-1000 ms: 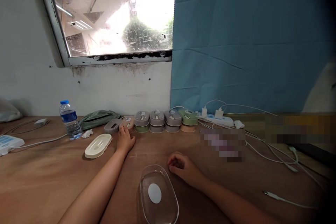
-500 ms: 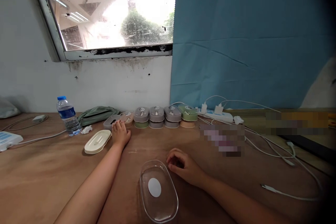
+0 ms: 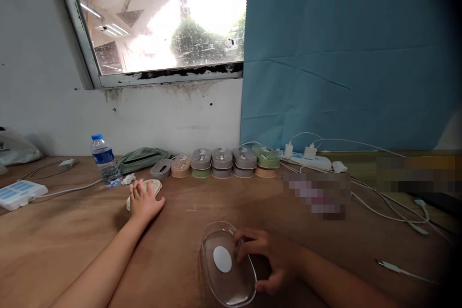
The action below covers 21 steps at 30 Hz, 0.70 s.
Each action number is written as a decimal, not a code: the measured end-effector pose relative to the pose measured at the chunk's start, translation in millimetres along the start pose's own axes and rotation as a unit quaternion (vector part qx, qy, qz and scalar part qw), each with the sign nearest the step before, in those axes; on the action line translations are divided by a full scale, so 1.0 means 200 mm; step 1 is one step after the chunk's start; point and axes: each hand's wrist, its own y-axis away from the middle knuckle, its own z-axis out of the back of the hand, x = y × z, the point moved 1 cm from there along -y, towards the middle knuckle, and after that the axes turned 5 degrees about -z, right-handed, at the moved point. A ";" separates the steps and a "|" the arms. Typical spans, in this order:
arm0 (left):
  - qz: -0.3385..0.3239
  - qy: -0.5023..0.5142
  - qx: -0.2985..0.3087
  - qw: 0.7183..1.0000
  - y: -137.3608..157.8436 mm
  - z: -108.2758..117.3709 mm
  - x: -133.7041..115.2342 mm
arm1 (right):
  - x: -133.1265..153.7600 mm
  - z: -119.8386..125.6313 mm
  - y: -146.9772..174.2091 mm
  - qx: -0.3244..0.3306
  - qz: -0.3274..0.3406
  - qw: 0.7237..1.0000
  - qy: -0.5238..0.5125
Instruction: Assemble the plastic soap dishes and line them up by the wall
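Over the cream oval lid [image 3: 157, 186] at the left, my left hand [image 3: 143, 202] spreads its fingers, hiding much of the lid. A clear oval plastic box [image 3: 231, 279] with a round white sticker [image 3: 222, 259] stands on the table in front of me. My right hand [image 3: 274, 255] is at this box's right side, thumb and fingers apart; the fingertips reach over its rim, and the thumb is by the near right edge. I cannot tell how firmly it touches. Behind stand a flat grey lid-like piece [image 3: 160, 169] and a peach oval box [image 3: 181, 166].
Stacked oval boxes [image 3: 222, 158] in grey, green and peach line the wall. At the left are a water bottle [image 3: 104, 160], a green pouch [image 3: 144, 159], a crumpled tissue [image 3: 128, 179] and a white power strip [image 3: 22, 193]. Cables [image 3: 382, 211] and another strip [image 3: 319, 161] lie right.
My left hand has moved from beside the grey piece back and left onto the cream lid. My right hand has come down from beside the clear box to its right rim. The view has shifted slightly.
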 end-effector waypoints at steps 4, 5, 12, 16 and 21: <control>0.103 0.005 0.104 0.989 -0.05 -0.03 0.11 | 0.01 0.05 0.00 0.005 -0.049 0.999 -0.023; 0.114 0.015 0.130 0.985 -0.06 -0.03 0.13 | 0.01 0.06 0.00 0.008 -0.055 0.998 -0.025; 0.146 0.079 0.195 0.967 -0.06 0.01 0.16 | -0.11 0.16 0.05 -0.067 -0.110 0.991 0.033; 0.104 0.084 0.140 0.981 -0.04 0.07 0.07 | -0.22 0.20 0.07 -0.181 -0.166 0.965 0.091; -0.120 0.214 0.128 0.961 0.05 0.14 -0.15 | -0.28 0.21 0.08 -0.289 -0.239 0.913 0.161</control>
